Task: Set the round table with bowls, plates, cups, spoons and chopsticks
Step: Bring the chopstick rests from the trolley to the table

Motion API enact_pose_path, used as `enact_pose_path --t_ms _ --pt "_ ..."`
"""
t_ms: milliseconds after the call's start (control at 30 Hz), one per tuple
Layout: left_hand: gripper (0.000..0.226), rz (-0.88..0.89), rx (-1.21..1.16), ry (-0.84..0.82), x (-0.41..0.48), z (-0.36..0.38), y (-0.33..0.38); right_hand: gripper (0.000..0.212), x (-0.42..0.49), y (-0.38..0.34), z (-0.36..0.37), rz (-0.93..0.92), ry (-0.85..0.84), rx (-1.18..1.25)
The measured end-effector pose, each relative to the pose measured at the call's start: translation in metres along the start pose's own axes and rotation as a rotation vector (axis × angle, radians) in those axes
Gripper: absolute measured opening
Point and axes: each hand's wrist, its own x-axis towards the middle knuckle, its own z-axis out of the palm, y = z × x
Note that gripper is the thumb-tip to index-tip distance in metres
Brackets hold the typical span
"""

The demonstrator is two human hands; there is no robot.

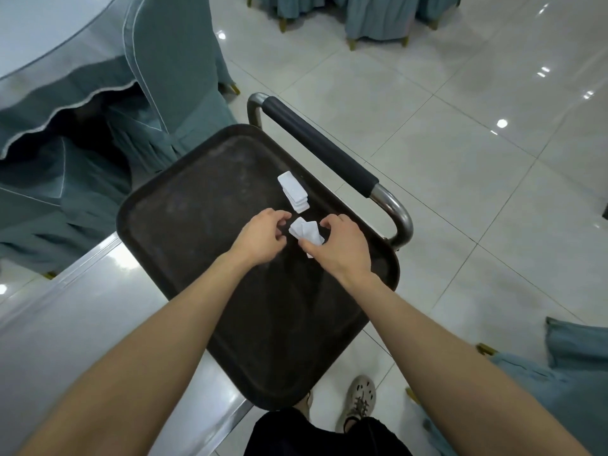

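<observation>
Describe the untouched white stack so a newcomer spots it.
Find the dark tray on the cart. Near its far edge, by the handle, lies a slumped stack of white tiles. Unlike the loose tiles in the right hand, it lies untouched.

Here's the stack of small white rectangular pieces (293, 192), glossy with rounded corners, sitting on the dark brown tray (197, 225) towards its far edge. The stack is stepped, with the top piece slid off towards the far side. Just nearer, there's a loose cluster of white pieces (306, 232) of the same kind, fanned out and tilted at different angles, gripped between the curled fingers and thumb of the right hand (342, 248). The left hand (260, 236) curls just beside that cluster, though whether it touches is hard to tell. Far left, the round table (49, 37), glass-topped over a grey-green cloth with a wavy hem, stands well apart from the tray.
</observation>
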Motion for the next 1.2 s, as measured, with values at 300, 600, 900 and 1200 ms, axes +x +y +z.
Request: enact_pose_path --t_ms 300,600,900,1200 --pt "0.054 0.028 -0.054 -0.04 0.009 0.007 0.0 0.038 0.004 0.001 0.008 0.029 -0.017 -0.023" --pt "0.051 0.021 -0.075 -0.052 0.01 0.01 -0.003 0.041 0.006 0.005 0.012 0.034 -0.01 -0.013" --pt "0.05 0.024 -0.095 -0.051 0.014 0.012 -0.007 0.041 0.007 0.005 0.015 0.074 0.005 -0.01" --pt "0.053 0.009 -0.097 -0.029 0.016 0.011 -0.019 0.044 0.019 -0.002 0.007 0.037 0.025 0.018"
